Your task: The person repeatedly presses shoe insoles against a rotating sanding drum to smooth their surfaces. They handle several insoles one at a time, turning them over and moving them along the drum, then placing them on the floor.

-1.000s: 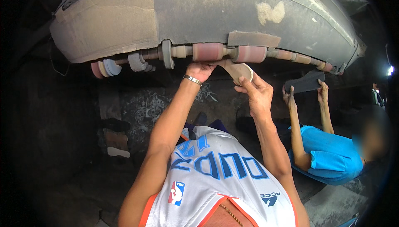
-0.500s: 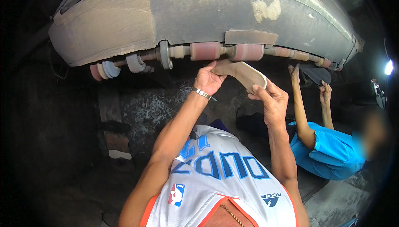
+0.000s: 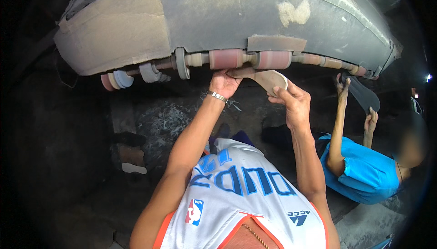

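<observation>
A tan shoe sole (image 3: pixel 268 82) stretches between my two hands, just under a reddish sanding roller (image 3: pixel 274 60). Its upper edge lies close against the roller; I cannot tell whether they touch. My left hand (image 3: pixel 224 85), with a metal bracelet at the wrist, is closed on one end of the sole beneath a second red roller (image 3: pixel 226 59). At the other, wider end, my right hand (image 3: pixel 295 102) pinches the edge between thumb and fingers.
The rollers sit along a shaft under a large grey hood (image 3: pixel 218 14). A grey wheel (image 3: pixel 182 63) and pale discs (image 3: pixel 122 78) are further left. At right, a co-worker in a blue shirt (image 3: pixel 364 169) holds a dark sole (image 3: pixel 362 95). Shavings (image 3: pixel 166 121) litter the floor.
My hands and the sole have shifted slightly left, and the sole's wide end has tilted up toward the roller. The co-worker's dark sole has moved right and down.
</observation>
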Available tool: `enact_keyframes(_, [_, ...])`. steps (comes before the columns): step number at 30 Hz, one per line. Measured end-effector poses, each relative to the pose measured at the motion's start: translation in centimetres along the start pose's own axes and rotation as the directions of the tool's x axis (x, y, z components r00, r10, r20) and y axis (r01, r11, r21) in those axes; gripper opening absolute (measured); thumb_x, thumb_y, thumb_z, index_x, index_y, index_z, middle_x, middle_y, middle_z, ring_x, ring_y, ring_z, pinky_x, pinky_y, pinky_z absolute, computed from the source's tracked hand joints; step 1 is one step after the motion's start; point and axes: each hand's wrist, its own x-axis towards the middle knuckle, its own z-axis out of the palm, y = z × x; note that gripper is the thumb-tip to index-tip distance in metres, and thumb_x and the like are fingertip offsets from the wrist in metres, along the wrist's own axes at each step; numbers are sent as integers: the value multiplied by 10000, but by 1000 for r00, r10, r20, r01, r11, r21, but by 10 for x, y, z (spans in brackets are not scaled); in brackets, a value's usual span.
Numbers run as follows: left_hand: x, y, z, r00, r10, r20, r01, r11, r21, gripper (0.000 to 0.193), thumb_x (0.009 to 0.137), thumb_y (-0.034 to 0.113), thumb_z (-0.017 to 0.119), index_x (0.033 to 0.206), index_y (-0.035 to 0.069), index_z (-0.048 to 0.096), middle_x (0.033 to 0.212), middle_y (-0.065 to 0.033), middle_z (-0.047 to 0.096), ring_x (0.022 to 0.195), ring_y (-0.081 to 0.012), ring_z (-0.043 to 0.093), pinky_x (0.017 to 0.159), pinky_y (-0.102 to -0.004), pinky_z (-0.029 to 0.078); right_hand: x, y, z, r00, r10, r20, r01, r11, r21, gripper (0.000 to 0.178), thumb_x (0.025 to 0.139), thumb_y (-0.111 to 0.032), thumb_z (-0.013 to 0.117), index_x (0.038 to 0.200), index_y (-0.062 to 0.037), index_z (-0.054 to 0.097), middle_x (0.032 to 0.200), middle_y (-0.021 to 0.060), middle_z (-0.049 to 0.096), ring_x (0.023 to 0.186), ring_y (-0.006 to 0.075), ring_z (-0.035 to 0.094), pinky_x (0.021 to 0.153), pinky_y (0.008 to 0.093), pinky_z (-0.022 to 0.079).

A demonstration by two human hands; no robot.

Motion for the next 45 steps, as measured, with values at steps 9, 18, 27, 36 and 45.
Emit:
enact_keyframes(9, [-43, -45, 10, 996, -71, 51, 65, 991, 115, 381, 1064, 192, 660, 1393, 16, 584, 1407, -145, 667, 1315, -301, 645, 1139, -476, 520, -43, -12, -41, 996, -80, -31, 78, 996, -51, 445, 916, -46, 748, 1338, 87, 703, 1144, 191, 770, 965, 232, 761, 788, 353, 679])
enact_keyframes(18, [-68, -76, 31, 966, -184, 181, 156, 975, 159, 404, 1067, 209, 664, 1423, 38, 581, 1405, -106, 675, 1311, -278, 650, 1125, -471, 532, -99, -22, -62, 981, -145, -126, 130, 984, -119, 462, 917, -60, 745, 1346, 101, 691, 1126, 218, 769, 936, 241, 770, 778, 345, 682])
enact_keyframes(27, [-13, -24, 5, 991, -120, 57, 117, 992, 53, 300, 1086, 154, 546, 1337, -2, 599, 1367, -195, 686, 1278, -344, 669, 1101, -503, 553, -15, 1, -22, 994, -99, -42, 99, 995, 0, 426, 925, -102, 748, 1313, 74, 728, 1106, 167, 766, 898, 214, 755, 757, 323, 653])
enact_keyframes(36, [-59, -65, 32, 971, -201, 130, 176, 968, 181, 388, 1066, 186, 665, 1420, 56, 576, 1412, -117, 672, 1315, -287, 652, 1126, -493, 536, -87, -6, -63, 989, -90, -115, 82, 994, -72, 509, 896, -132, 761, 1327, 128, 686, 1113, 205, 759, 935, 236, 760, 754, 339, 664])
enact_keyframes(45, [-76, -70, 36, 952, -277, 131, 210, 900, 382, 375, 1060, 173, 675, 1419, 127, 580, 1339, -64, 704, 1276, -240, 679, 1084, -477, 553, -130, -16, -69, 965, 88, 247, -70, 994, -81, 623, 912, -145, 807, 1436, 120, 599, 1312, 199, 704, 1125, 242, 720, 949, 351, 590])
